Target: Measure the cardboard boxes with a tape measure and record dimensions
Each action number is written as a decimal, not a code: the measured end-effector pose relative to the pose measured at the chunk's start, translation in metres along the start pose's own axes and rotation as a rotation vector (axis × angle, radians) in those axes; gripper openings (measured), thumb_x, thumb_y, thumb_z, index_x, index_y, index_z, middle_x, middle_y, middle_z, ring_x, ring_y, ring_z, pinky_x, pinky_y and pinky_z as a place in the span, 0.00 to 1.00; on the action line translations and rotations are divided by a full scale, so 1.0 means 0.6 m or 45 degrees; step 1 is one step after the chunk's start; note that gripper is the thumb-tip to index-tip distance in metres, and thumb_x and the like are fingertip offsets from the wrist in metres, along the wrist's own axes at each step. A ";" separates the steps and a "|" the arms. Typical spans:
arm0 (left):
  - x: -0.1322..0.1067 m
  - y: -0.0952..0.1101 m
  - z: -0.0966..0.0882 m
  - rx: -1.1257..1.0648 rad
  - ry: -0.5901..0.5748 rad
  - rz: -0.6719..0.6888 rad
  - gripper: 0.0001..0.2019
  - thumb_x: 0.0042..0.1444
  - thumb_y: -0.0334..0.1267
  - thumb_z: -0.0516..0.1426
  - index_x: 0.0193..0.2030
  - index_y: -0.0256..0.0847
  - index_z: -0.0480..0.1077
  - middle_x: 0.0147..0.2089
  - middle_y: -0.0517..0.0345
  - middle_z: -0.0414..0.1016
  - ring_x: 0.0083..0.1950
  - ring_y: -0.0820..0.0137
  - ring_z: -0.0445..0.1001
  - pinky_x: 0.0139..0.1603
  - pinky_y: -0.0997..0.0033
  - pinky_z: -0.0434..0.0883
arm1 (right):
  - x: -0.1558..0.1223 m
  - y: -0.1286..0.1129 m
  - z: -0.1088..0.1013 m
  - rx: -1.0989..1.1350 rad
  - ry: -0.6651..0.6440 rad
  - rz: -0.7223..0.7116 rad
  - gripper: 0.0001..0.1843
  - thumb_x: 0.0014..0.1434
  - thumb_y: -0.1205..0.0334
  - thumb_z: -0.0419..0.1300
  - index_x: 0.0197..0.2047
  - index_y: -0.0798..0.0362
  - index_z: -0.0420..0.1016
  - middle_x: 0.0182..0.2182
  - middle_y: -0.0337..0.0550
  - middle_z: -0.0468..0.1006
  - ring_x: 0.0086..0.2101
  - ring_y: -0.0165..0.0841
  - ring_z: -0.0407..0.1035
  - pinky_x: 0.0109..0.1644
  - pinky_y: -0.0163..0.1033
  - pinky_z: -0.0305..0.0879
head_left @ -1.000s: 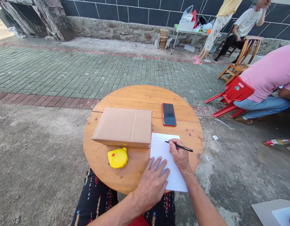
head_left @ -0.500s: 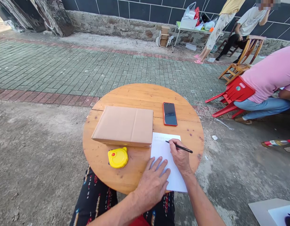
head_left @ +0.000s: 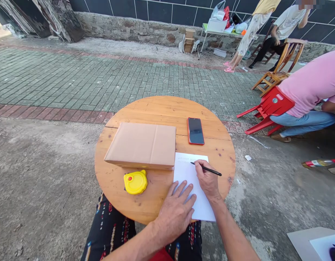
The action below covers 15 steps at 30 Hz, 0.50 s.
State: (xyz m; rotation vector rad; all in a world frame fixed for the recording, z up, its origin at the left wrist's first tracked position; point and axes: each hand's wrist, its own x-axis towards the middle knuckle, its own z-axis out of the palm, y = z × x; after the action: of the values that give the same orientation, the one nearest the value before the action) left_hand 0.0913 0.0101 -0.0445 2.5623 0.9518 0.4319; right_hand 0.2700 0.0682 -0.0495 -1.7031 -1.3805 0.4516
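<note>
On a round wooden table (head_left: 162, 112) lies a white sheet of paper (head_left: 187, 174) with faint writing near its top. My right hand (head_left: 208, 181) grips a black pen (head_left: 208, 169), its tip touching the paper's upper part. My left hand (head_left: 175, 212) rests flat on the sheet's lower left, fingers spread. A closed brown cardboard box (head_left: 142, 145) sits to the left of the paper. In front of the box is a yellow tape measure (head_left: 135, 182). A red-cased phone (head_left: 196, 131) lies face up behind the paper.
A person in a pink shirt (head_left: 311, 87) sits on a red plastic chair (head_left: 267, 108) at the right. Wooden chairs (head_left: 281, 65), two more people and a small cluttered table (head_left: 224, 32) stand by the far wall. A bottle (head_left: 319, 164) lies on the concrete.
The view has shifted slightly. Both hands stay in place on the paper, with the pen tip hardly moving.
</note>
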 end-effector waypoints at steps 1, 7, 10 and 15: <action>0.000 0.000 0.000 0.000 0.003 -0.001 0.18 0.67 0.44 0.49 0.60 0.44 0.66 0.69 0.54 0.62 0.71 0.56 0.55 0.71 0.47 0.52 | 0.000 0.000 0.000 -0.003 -0.003 -0.001 0.13 0.64 0.55 0.54 0.34 0.52 0.74 0.23 0.38 0.73 0.23 0.31 0.65 0.28 0.35 0.61; 0.000 -0.001 0.000 -0.013 0.017 0.000 0.18 0.67 0.44 0.49 0.60 0.45 0.67 0.69 0.54 0.63 0.71 0.57 0.56 0.70 0.47 0.52 | 0.000 0.000 0.000 -0.019 -0.008 -0.011 0.13 0.64 0.55 0.54 0.35 0.52 0.74 0.24 0.38 0.73 0.23 0.31 0.66 0.29 0.35 0.62; 0.000 -0.001 -0.001 -0.009 0.011 -0.002 0.18 0.67 0.44 0.49 0.60 0.45 0.67 0.69 0.55 0.62 0.71 0.57 0.55 0.71 0.48 0.52 | 0.000 0.001 -0.001 -0.023 -0.009 -0.014 0.13 0.64 0.55 0.54 0.35 0.52 0.74 0.24 0.38 0.74 0.23 0.31 0.66 0.29 0.35 0.62; 0.000 -0.002 -0.001 -0.003 0.020 0.001 0.18 0.67 0.45 0.50 0.60 0.45 0.67 0.69 0.55 0.63 0.71 0.57 0.56 0.70 0.48 0.53 | 0.000 -0.002 -0.002 -0.029 -0.012 -0.029 0.13 0.64 0.56 0.53 0.35 0.52 0.74 0.25 0.38 0.75 0.24 0.31 0.67 0.30 0.36 0.63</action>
State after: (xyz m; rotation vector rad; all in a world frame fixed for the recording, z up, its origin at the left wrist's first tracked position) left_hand 0.0904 0.0114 -0.0444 2.5606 0.9551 0.4544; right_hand 0.2702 0.0677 -0.0482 -1.7040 -1.4154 0.4328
